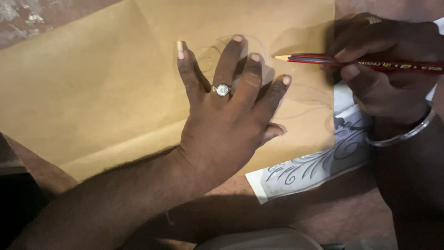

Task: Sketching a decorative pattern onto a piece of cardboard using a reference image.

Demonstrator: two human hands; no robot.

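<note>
Left hand flat on brown paper, pencil (red) — in right fingers

Left hand lies flat on the paper sheet, fingers spread. Right hand sits to its right, holding a pencil whose tip points toward the left hand's fingers. A patterned sheet lies under the paper sheet's edge, below the right hand.

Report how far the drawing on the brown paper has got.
Done: a few faint curved pencil lines show on the brown paper. In hand: the left hand lies flat on the sheet, and the right hand holds a red pencil with its tip just above the paper. Left: most of the sheet is bare, unlike the leafy scroll pattern sheet beneath.
</note>
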